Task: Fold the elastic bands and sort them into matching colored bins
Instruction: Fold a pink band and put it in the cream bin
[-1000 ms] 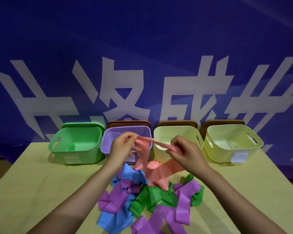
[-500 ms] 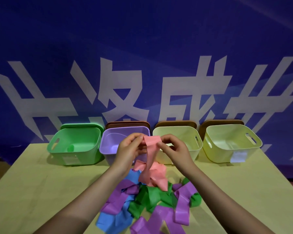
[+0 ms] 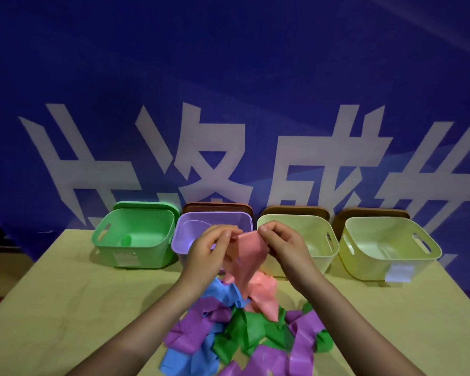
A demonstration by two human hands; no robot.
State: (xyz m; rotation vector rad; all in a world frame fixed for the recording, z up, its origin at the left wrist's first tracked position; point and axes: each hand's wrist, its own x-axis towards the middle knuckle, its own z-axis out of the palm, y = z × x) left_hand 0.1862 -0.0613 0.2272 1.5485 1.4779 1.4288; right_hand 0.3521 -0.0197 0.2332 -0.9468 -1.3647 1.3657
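A pink elastic band (image 3: 248, 256) hangs between my hands, its lower end resting on the pile. My left hand (image 3: 210, 249) pinches its top left edge and my right hand (image 3: 281, 244) pinches its top right edge, both held close together in front of the purple bin (image 3: 190, 234). Below lies a heap of bands: purple bands (image 3: 198, 324), green bands (image 3: 251, 329) and blue bands (image 3: 190, 359). A green bin (image 3: 136, 251) stands at the far left. Two pale yellow bins, one in the middle (image 3: 318, 240) and one on the right (image 3: 385, 256), stand to the right.
The bins stand in a row along the far edge of a pale yellow table (image 3: 73, 299). Lids lean behind the bins. A blue banner with large white characters (image 3: 228, 131) hangs right behind them.
My hands have come together, doubling the top of the pink band that was stretched between them a second ago. The band's fold now hangs narrower between my fingers.
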